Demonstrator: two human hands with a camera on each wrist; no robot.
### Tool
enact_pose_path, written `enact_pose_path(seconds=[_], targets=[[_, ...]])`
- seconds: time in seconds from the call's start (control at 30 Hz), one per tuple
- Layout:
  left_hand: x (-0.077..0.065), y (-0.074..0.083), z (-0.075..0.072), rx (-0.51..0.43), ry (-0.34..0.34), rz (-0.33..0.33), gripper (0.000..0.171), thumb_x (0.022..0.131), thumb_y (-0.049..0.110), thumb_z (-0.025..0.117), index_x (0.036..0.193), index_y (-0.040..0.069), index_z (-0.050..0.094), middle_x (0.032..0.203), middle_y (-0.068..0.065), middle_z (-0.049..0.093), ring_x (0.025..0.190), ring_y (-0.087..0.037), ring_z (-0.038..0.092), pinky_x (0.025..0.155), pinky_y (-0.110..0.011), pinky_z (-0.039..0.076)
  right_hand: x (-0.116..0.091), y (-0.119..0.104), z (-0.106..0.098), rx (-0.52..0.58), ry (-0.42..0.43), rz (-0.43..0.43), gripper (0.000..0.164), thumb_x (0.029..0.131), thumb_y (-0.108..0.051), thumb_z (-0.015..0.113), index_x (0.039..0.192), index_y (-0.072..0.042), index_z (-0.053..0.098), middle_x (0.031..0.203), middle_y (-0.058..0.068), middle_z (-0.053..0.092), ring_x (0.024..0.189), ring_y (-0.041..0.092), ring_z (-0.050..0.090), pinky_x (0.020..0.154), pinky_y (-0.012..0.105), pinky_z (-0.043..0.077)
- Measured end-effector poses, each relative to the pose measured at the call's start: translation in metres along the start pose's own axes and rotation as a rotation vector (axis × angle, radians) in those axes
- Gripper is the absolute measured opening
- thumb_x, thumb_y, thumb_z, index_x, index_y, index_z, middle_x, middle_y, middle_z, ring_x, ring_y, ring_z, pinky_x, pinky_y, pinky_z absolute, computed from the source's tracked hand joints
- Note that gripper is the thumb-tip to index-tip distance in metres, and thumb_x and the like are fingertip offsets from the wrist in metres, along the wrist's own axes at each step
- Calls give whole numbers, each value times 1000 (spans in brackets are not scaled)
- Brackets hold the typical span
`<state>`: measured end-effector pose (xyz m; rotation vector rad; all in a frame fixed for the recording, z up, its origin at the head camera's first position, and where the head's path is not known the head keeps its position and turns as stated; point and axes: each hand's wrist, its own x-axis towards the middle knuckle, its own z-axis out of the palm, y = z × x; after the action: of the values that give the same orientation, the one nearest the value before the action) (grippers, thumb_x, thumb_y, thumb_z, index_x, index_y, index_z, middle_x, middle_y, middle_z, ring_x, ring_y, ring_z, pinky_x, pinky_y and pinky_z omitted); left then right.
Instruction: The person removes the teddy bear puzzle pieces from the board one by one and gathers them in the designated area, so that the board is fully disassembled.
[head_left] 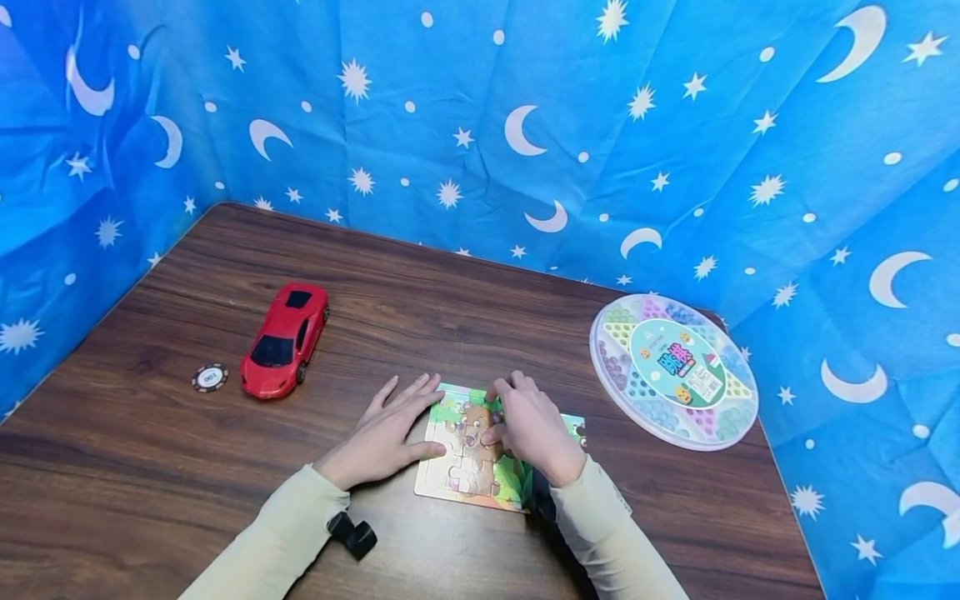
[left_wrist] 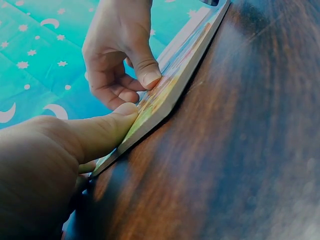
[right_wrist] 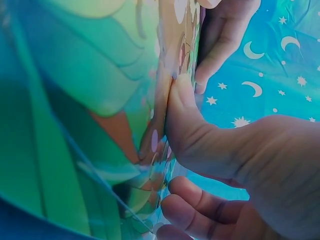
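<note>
We've got a cartoon jigsaw puzzle around the middle of the tabletop. Our left hand is spread out at its left side, gripping nothing. Our right hand has bent fingers, thumb on the picture; we can't tell if it's pinching a piece. Red toy car's off left.

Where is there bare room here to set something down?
A wide bare stretch of table lies between the red car and round game box, beyond the puzzle. Another lies between the poker chip and left sleeve. It is crowded at the puzzle, with the left hand and right hand.
</note>
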<state>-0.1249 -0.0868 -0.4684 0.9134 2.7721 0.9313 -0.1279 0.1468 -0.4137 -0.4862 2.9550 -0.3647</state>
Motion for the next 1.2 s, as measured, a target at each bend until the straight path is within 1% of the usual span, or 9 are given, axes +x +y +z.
enact_pose_path(seconds=[0.13, 0.37, 0.63, 0.8, 1.0, 1.1, 1.2], targets=[[0, 1, -2, 1, 3, 3, 78, 87, 51, 67, 147, 8, 43, 157, -5, 29, 146, -20, 19, 118, -48, -1, 0, 0, -1, 13, 2, 10, 40, 79, -31, 81, 108, -11, 64, 92, 2, 50, 79, 20, 46, 59, 33, 44], [0, 0, -2, 11, 3, 8, 78, 87, 52, 67, 147, 8, 43, 157, -5, 29, 146, -19, 19, 118, -48, -1, 0, -1, 0, 16, -2, 27, 40, 78, -30, 82, 108, -12, 63, 93, 3, 50, 81, 21, 47, 62, 35, 45], [0, -1, -2, 11, 7, 12, 78, 87, 52, 67, 147, 9, 42, 157, -5, 29, 146, -19, 19, 118, -47, -1, 0, -1, -1, 31, 12, 22, 41, 77, -28, 83, 108, -12, 61, 92, 3, 50, 81, 22, 48, 63, 37, 46], [0, 0, -2, 5, 7, 11, 78, 87, 52, 67, 147, 9, 42, 157, -5, 28, 146, -20, 19, 118, -47, -2, -1, -2, 0, 41, 53, 4, 43, 75, -26, 85, 106, -12, 58, 94, 2, 53, 83, 22, 51, 68, 41, 48], [1, 0, -1, 10, 6, 6, 78, 87, 52, 67, 147, 9, 42, 157, -5, 28, 146, -19, 19, 118, -47, -1, -6, -3, 2, 48, 96, 3, 41, 77, -21, 84, 106, -12, 57, 97, 1, 58, 84, 21, 53, 73, 44, 49], [0, 0, 0, 8, 4, 2, 78, 86, 52, 67, 147, 9, 43, 157, -4, 28, 146, -19, 19, 118, -47, -1, -9, -4, 2, 48, 110, -3, 43, 76, -23, 85, 107, -11, 57, 98, 1, 58, 85, 21, 54, 73, 44, 49], [0, 0, 1, 1, 1, 1, 78, 86, 52, 67, 147, 9, 43, 157, -4, 28, 146, -19, 19, 118, -48, -1, -12, -6, 2, 34, 120, -26, 46, 76, -22, 85, 110, -10, 57, 98, 2, 57, 87, 21, 55, 74, 44, 49]])
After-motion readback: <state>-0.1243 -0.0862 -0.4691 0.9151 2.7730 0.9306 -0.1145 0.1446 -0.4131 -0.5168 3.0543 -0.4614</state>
